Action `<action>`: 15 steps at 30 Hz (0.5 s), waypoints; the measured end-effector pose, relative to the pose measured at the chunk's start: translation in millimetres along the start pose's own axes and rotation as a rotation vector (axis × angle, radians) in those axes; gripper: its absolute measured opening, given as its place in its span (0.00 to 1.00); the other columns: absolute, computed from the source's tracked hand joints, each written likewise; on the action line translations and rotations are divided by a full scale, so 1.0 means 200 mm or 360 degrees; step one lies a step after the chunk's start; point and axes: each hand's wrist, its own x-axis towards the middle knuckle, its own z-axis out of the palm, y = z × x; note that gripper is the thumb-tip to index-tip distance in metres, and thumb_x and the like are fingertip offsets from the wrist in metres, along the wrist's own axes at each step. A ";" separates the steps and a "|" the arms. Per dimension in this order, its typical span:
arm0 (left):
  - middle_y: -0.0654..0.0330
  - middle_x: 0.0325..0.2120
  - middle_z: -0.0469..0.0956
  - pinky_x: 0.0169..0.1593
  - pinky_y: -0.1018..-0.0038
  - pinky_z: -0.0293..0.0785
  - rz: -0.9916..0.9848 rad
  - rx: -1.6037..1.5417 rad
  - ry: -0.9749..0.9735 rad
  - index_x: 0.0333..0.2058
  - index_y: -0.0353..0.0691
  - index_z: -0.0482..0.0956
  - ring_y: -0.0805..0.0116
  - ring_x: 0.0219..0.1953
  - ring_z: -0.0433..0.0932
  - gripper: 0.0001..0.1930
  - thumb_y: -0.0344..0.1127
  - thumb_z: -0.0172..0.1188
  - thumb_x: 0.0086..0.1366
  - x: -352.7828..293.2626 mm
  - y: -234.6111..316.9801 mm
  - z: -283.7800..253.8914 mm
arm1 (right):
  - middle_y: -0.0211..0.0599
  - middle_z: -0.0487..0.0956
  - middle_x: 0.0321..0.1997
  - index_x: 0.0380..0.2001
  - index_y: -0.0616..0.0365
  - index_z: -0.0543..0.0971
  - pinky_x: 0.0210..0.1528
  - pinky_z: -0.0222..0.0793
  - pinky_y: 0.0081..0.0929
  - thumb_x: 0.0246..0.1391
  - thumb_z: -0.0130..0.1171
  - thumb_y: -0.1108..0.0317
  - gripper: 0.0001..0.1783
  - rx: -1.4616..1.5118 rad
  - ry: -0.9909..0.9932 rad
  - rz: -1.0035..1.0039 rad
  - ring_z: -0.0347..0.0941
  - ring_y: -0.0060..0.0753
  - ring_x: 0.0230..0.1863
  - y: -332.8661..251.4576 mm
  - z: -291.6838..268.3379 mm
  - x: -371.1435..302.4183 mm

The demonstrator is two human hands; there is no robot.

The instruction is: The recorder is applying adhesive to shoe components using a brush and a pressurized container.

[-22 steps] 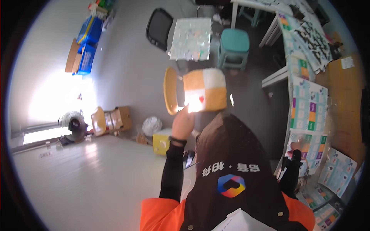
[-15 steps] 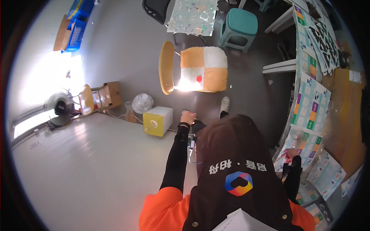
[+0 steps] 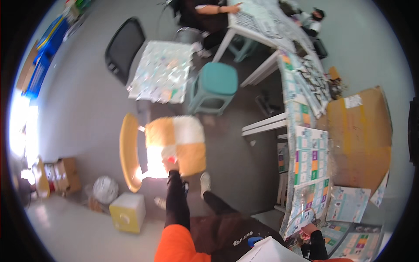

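My left arm stretches forward, and my left hand (image 3: 172, 164) is at the near edge of a chair's orange-and-white checked plush cushion (image 3: 190, 157), by its red patch. Glare and blur hide those fingers. The chair has a yellow backrest (image 3: 129, 153). My right hand (image 3: 309, 229) is low at the right, above the near end of the table with printed sheets (image 3: 304, 164). Its fingers look curled around something small that blur keeps me from making out.
Beyond the chair stand a teal stool (image 3: 218, 79) and a black mesh chair (image 3: 126, 48) by a paper-covered surface (image 3: 162, 72). A yellow-and-white box (image 3: 126, 212) is at lower left, a large cardboard box (image 3: 360, 135) at right. Another person's arm (image 3: 216, 9) reaches over the far table.
My left hand has moved forward from beside my leg to the chair cushion. My view has shifted, bringing the far table and another person into sight. The right hand stays by the sheets.
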 end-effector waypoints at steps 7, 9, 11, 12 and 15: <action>0.36 0.47 0.71 0.52 0.55 0.75 -0.0227 0.0301 0.0021 0.47 0.25 0.67 0.37 0.49 0.75 0.25 0.38 0.63 0.58 0.05 0.19 0.06 | 0.41 0.80 0.21 0.33 0.61 0.82 0.18 0.77 0.32 0.62 0.48 0.62 0.16 0.0151 0.0104 -0.0093 0.76 0.33 0.16 -0.07 0.05 -0.30; 0.35 0.43 0.74 0.51 0.54 0.75 -0.0187 0.0239 0.0055 0.44 0.25 0.69 0.37 0.47 0.76 0.24 0.40 0.62 0.58 0.08 0.22 0.06 | 0.42 0.80 0.21 0.33 0.62 0.82 0.18 0.77 0.31 0.61 0.49 0.63 0.16 0.0224 0.0132 -0.0061 0.77 0.33 0.16 -0.06 0.02 -0.27; 0.38 0.36 0.79 0.46 0.53 0.75 -0.0116 0.0115 0.0104 0.36 0.27 0.75 0.37 0.41 0.79 0.22 0.46 0.62 0.59 0.12 0.20 0.01 | 0.43 0.81 0.21 0.33 0.64 0.82 0.18 0.77 0.31 0.61 0.50 0.64 0.16 0.0274 0.0102 0.0030 0.78 0.33 0.17 -0.01 0.01 -0.13; 0.38 0.36 0.79 0.46 0.53 0.75 -0.0129 0.0131 0.0116 0.36 0.27 0.75 0.37 0.41 0.79 0.22 0.46 0.62 0.59 0.08 0.14 -0.03 | 0.43 0.81 0.21 0.33 0.64 0.82 0.18 0.77 0.31 0.61 0.50 0.64 0.16 0.0256 0.0087 0.0024 0.78 0.33 0.17 0.01 0.00 -0.08; 0.42 0.29 0.81 0.44 0.55 0.75 -0.0127 -0.0054 0.0011 0.28 0.33 0.79 0.43 0.36 0.81 0.23 0.53 0.64 0.57 -0.16 0.21 -0.13 | 0.45 0.82 0.22 0.34 0.61 0.84 0.21 0.78 0.31 0.58 0.50 0.66 0.15 0.0137 0.0185 0.0062 0.80 0.33 0.19 -0.09 -0.01 -0.10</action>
